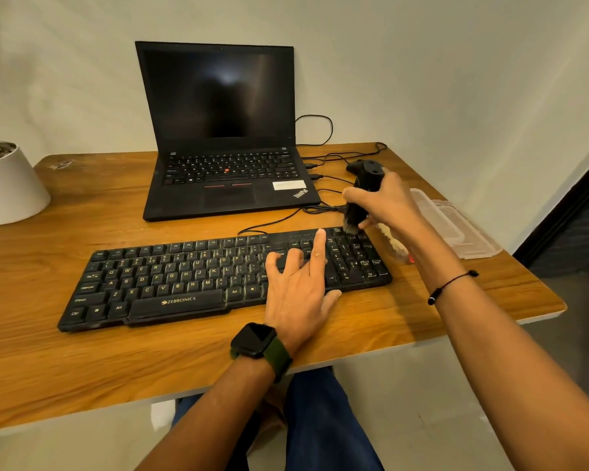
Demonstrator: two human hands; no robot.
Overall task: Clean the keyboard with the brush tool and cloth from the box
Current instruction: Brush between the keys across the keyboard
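From the head view, we are brushing the far right corner of the keyboard [218, 277], which is lying across the wooden surface [82, 362] in front of the laptop [225, 137]. Our right hand [388, 202] is wrapping its grip around the black brush [359, 198], holding it nearly upright with the bristles touching the top row above the number pad. Our left hand [296, 283] is grasping nothing: its fingers are spread, the index finger is stretching out to the keys just left of the number pad, and the palm is resting near the front edge, steadying the board.

To do this step well, we are probably best off keeping the left hand pressing down so the keyboard is not sliding, and sweeping the bristles along the gaps between rows rather than across the key tops. Flicking the dust toward the far edge, away from the laptop, seems wise. The cables [320, 195] are lying just behind the brush, so short strokes should be avoiding a snag.

The clear plastic box [456, 229] is sitting to the right, behind our right forearm. Something pale is showing beside it; we cannot tell whether that is the cloth.
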